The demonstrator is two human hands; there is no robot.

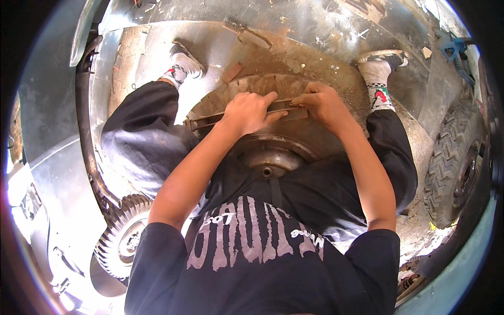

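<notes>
A dusty wheel with a worn, brown tyre rests between my legs, its round metal rim close to my lap. A long, thin, dark strip runs crosswise over the tyre under both hands; its exact kind is unclear. My left hand is closed on the strip near its middle, with the thumb and a finger reaching right. At the strip's right end, my right hand pinches it between bent fingers. A small flat piece shows just below the right fingertips. Part of the tyre is hidden by my hands.
A wire brush lies on the dirty metal floor ahead, and a reddish block sits beside the tyre. Treaded wheels stand at the right and lower left. A dark pipe runs along the left; a blue tool lies far right.
</notes>
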